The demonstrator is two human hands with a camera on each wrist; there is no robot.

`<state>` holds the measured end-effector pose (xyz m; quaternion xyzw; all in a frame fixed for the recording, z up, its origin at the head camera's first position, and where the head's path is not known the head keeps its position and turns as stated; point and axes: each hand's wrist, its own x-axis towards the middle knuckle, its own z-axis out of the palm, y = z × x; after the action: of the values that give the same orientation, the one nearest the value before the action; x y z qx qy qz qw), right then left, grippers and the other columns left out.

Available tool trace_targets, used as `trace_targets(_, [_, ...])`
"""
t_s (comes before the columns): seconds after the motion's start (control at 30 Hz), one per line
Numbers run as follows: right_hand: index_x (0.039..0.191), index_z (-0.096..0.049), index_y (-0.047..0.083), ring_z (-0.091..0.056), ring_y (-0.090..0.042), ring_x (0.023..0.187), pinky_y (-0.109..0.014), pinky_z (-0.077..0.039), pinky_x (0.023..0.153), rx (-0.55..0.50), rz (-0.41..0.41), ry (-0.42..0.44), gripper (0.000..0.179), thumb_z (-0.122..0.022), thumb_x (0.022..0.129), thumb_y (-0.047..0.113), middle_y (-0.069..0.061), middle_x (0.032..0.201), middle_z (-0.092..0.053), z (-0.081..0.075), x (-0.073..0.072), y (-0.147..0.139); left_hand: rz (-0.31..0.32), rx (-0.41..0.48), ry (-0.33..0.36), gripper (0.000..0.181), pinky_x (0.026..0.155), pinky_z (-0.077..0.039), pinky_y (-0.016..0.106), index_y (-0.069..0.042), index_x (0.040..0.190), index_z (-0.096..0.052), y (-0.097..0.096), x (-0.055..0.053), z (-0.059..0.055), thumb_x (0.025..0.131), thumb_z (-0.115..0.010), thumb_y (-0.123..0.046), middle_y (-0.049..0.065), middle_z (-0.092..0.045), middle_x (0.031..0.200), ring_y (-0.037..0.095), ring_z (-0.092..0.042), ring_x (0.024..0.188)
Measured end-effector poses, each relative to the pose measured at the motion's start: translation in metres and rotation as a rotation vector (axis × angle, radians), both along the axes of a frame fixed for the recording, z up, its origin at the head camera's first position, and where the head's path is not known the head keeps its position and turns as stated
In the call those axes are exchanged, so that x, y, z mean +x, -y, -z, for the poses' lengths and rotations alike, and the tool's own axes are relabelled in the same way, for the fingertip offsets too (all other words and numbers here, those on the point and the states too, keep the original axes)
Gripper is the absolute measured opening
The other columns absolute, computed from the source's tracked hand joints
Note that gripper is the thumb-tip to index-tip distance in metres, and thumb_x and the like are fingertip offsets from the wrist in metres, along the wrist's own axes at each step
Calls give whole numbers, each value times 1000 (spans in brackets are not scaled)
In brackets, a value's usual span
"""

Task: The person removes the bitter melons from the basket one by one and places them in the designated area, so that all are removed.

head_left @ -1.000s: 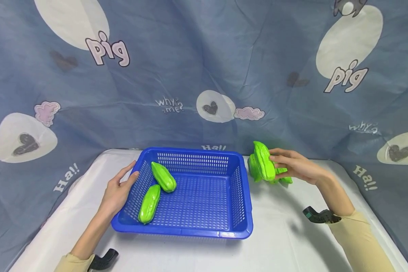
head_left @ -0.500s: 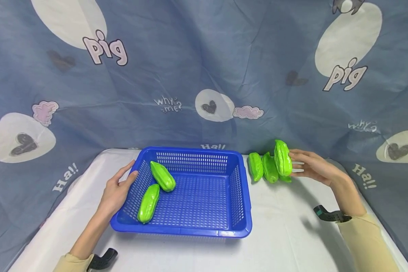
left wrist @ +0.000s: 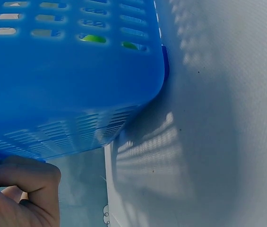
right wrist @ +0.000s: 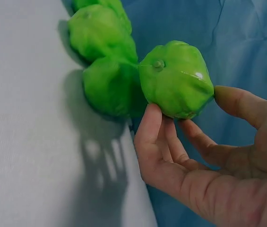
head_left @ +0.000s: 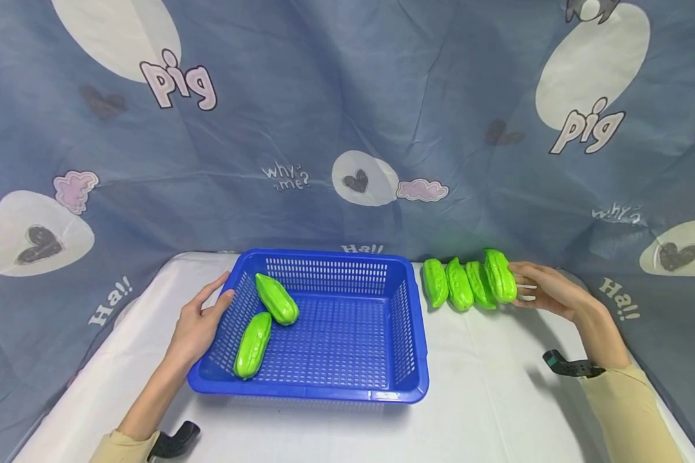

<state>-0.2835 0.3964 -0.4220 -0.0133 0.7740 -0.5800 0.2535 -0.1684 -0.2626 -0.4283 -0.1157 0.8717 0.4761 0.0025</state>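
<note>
My right hand [head_left: 547, 289] pinches a glossy green bitter melon [head_left: 500, 276] between thumb and fingertips, at the right end of a row of similar ones. In the right wrist view the held melon's rounded, ribbed end with a small stem nub shows, raised off the white cloth. Left of it on the cloth lie three more bitter melons [head_left: 435, 283], side by side. The left hand [head_left: 197, 325] grips the left rim of a blue plastic basket [head_left: 347, 396]; its curled fingers [left wrist: 29, 172] show at the rim in the left wrist view. Two bitter melons [head_left: 252, 345] lie in the basket's left part.
A white cloth [head_left: 469, 386] covers the table. Behind it hangs a blue printed curtain [head_left: 347, 116], close to the back of the basket and the melon row. The basket's right wall [head_left: 407, 341] stands just left of the row.
My right hand has carried the bitter melon rightward and lowered it to the row's right end, uncovering the other melons. The left hand has stayed on the basket.
</note>
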Motion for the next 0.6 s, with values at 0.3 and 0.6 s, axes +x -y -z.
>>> trace_targets(0.3, [158, -33, 16, -71, -3, 107, -35, -61, 100, 1, 67, 40, 51, -43, 117, 44, 16, 121, -62, 14, -1, -10, 12, 8, 6, 67, 76, -55, 25, -32, 171, -33, 1, 1, 0, 111, -48, -59, 26, -69, 140, 1, -75, 89])
trace_targets(0.6, [167, -18, -4, -68, -4, 102, -35, -62, 94, 85, 83, 12, 74, -41, 117, 45, 10, 122, -57, 23, -2, -11, 8, 11, -1, 67, 74, -55, 26, -31, 170, -34, 0, 1, -1, 111, -48, -58, 27, -71, 138, 0, -73, 83])
